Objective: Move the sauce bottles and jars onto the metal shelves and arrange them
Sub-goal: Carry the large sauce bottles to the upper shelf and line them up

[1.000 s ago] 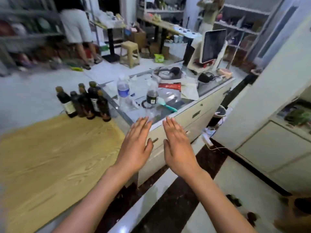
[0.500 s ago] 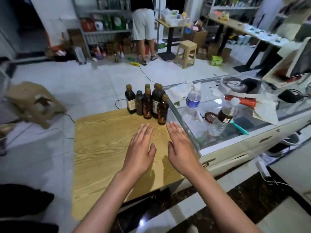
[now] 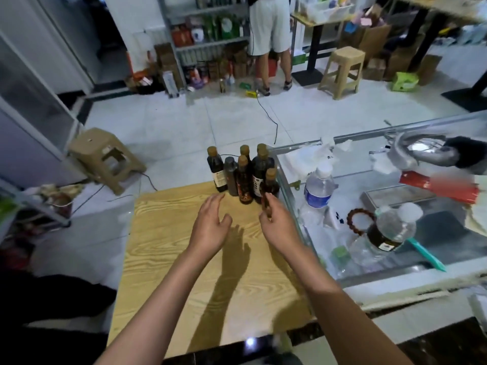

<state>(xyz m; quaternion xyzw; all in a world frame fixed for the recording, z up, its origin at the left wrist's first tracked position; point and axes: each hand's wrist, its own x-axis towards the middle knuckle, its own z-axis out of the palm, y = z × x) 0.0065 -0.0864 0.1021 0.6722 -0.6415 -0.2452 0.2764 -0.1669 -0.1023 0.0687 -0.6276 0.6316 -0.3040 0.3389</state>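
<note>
Six dark glass sauce bottles point(image 3: 243, 175) with tan caps stand huddled at the far right corner of the pale wood-grain table point(image 3: 184, 259), against the glass display counter point(image 3: 395, 233). The left hand point(image 3: 209, 227) hovers released, fingers spread, just short of them. The right hand point(image 3: 279, 225) seems to pinch the nearest bottle low down, though blur leaves that unsure. Best to take one bottle per hand, gripping mid-body, lifting straight up so neighbours don't topple. The grey metal shelves point(image 3: 208, 25) stand well apart, across the floor.
</note>
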